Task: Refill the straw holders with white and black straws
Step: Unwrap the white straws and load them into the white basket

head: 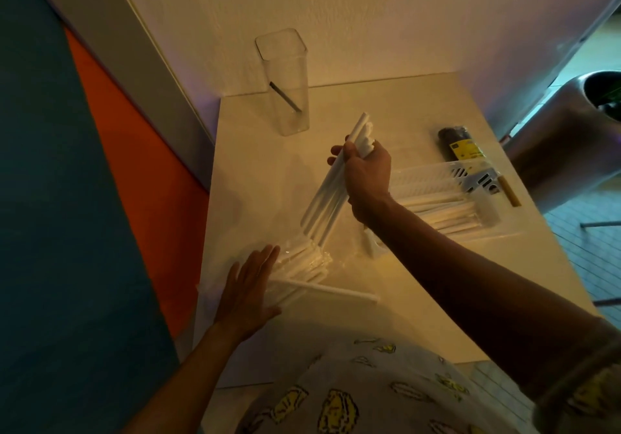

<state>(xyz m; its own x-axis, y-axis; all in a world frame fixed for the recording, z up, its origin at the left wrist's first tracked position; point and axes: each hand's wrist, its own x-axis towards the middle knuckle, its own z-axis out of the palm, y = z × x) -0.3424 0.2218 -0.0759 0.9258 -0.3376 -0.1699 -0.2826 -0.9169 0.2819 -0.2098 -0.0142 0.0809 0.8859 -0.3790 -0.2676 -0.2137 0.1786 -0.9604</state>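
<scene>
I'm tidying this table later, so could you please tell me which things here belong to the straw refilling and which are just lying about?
In use:
- right hand gripping a bunch of white straws
- left hand flat on the opened straw packet
- clear holder with one black straw
- white basket of white straws
- black straw pack

Lying about:
- loose white straw
- brown planter

Tilted bundle of white straws (327,191) gripped mid-air, clear square holder (285,80) upright behind, holding one black straw (285,96)

Likely café or bar: white surface (386,316) in wall corner, straw holder (285,80), packs of straws (447,211), tiled floor (598,248).
</scene>
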